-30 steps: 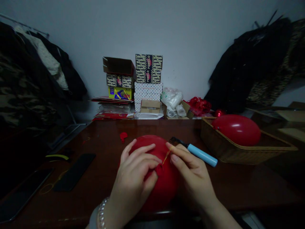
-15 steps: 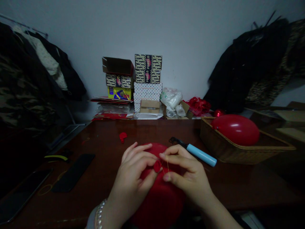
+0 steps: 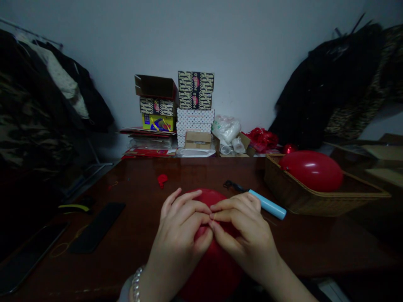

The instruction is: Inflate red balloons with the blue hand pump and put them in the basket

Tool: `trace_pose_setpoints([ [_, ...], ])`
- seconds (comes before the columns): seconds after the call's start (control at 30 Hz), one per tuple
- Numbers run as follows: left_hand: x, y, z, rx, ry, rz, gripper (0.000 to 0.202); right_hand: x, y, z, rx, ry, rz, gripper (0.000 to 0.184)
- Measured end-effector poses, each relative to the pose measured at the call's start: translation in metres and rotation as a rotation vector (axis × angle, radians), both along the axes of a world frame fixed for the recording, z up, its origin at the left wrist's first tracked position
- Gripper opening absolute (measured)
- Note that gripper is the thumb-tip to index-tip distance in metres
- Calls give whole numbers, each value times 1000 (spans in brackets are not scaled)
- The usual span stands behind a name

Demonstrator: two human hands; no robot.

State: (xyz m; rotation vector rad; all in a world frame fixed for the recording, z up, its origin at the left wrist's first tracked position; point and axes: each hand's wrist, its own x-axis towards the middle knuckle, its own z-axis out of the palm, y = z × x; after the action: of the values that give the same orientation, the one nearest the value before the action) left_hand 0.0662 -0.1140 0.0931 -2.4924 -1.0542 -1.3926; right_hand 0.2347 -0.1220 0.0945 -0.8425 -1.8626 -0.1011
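Observation:
An inflated red balloon (image 3: pixel 214 268) sits in front of me at the table's near edge, partly covered by both hands. My left hand (image 3: pixel 184 230) is closed at the balloon's neck, which its fingers mostly hide. Fingertip to fingertip with it, my right hand (image 3: pixel 245 230) pinches a thin yellow rubber band (image 3: pixel 214 217), of which only a short bit shows. Just beyond the right hand lies a light blue hand pump (image 3: pixel 269 204) with a black end.
A wicker basket (image 3: pixel 302 203) on the right holds another inflated red balloon (image 3: pixel 311 170). One limp red balloon (image 3: pixel 162 180) lies on the table (image 3: pixel 141 201). At left are a phone (image 3: pixel 28 258), a dark flat slab (image 3: pixel 97 228) and rubber bands (image 3: pixel 59 249). Stacked boxes (image 3: pixel 195 121) stand behind.
My right hand has moved left until its fingertips meet the left hand's. The band, earlier stretched between right thumb and fingers, now shows only slightly, and the balloon's neck has become hidden.

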Motion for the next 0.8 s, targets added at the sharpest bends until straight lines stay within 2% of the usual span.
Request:
trace_pose_setpoints([
  [0.17,0,1,0,-16,34,-3,12,2,0,-3,-44,-39,2,10],
  [0.37,-3,4,-3,-61,33,-39,15,8,2,-8,-386,103,118,7],
  [0.43,-3,4,-4,-48,18,-41,21,9,2,-9,-448,106,131,6],
  [0.53,-2,4,-5,2,3,-61,28,10,2,-9,-466,106,143,6],
  [0.67,-2,3,-2,14,10,-90,17,11,3,-8,-421,138,147,6],
  [0.8,-4,1,2,-67,7,-88,9,10,3,-9,-335,136,161,6],
])
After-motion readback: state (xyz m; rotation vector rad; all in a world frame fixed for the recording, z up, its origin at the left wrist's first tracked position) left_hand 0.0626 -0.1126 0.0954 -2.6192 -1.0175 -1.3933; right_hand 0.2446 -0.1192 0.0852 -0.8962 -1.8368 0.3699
